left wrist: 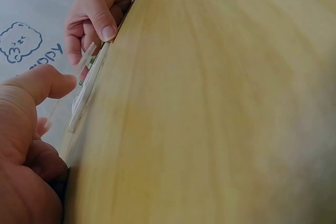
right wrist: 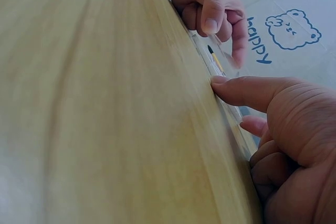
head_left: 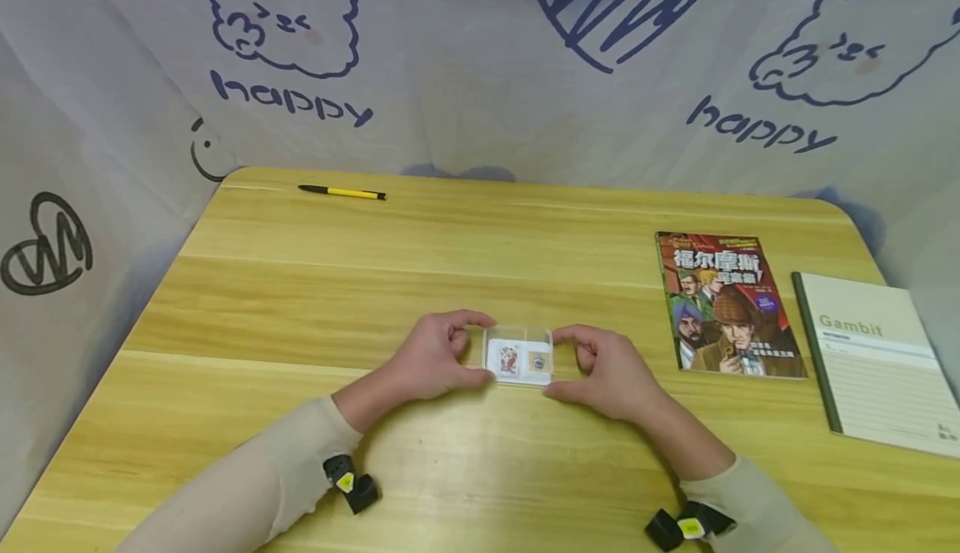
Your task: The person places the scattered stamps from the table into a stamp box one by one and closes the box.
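Observation:
A small clear plastic card case [head_left: 508,381] sits on the wooden table in front of me, with playing cards [head_left: 508,359] showing a colourful figure and a small tan label [head_left: 538,361] inside. My left hand [head_left: 435,357] holds its left end between thumb and forefinger. At the right end, my right hand [head_left: 609,374] grips it the same way, its thumb at the near corner. In the left wrist view the transparent lid [left wrist: 87,56] stands at an angle over the white lower part [left wrist: 84,100], close to my left thumb.
A yellow and black pen [head_left: 342,193] lies near the table's far edge. To the right are a colourful comic book [head_left: 731,307] and a cream notebook [head_left: 877,361] marked Gambit. White cloth [head_left: 465,77] with blue drawings hangs behind the wooden table [head_left: 420,486].

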A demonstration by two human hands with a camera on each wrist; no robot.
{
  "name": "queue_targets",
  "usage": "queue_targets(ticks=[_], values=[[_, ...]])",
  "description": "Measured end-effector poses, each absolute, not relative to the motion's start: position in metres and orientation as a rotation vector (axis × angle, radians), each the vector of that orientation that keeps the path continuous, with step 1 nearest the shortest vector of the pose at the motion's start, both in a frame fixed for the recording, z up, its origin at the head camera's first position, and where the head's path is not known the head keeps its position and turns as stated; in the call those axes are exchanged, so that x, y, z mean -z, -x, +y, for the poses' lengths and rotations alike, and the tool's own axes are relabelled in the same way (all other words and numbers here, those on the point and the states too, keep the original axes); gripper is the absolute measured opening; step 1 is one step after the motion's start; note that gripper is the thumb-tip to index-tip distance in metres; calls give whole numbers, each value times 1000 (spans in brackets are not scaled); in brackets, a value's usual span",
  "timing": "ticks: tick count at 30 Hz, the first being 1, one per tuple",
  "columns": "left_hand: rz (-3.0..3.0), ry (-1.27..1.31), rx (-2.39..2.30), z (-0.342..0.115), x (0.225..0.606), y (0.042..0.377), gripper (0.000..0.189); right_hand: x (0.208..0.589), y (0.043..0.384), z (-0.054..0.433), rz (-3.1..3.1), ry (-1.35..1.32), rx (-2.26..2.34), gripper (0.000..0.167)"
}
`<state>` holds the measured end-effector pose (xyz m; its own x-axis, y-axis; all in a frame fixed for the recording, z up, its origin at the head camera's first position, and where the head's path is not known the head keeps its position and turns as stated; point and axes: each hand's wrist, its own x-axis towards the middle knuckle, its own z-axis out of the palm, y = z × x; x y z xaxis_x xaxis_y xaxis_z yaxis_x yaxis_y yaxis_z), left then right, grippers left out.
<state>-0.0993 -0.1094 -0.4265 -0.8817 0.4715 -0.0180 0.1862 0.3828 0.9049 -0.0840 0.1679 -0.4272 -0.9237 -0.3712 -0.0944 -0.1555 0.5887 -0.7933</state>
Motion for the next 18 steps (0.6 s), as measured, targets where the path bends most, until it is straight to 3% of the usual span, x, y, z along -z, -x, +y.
queue_targets(ticks=[18], values=[[2379, -593, -1375, -107, 422, 98, 62, 427, 83, 168, 2591, 432, 1265, 59]])
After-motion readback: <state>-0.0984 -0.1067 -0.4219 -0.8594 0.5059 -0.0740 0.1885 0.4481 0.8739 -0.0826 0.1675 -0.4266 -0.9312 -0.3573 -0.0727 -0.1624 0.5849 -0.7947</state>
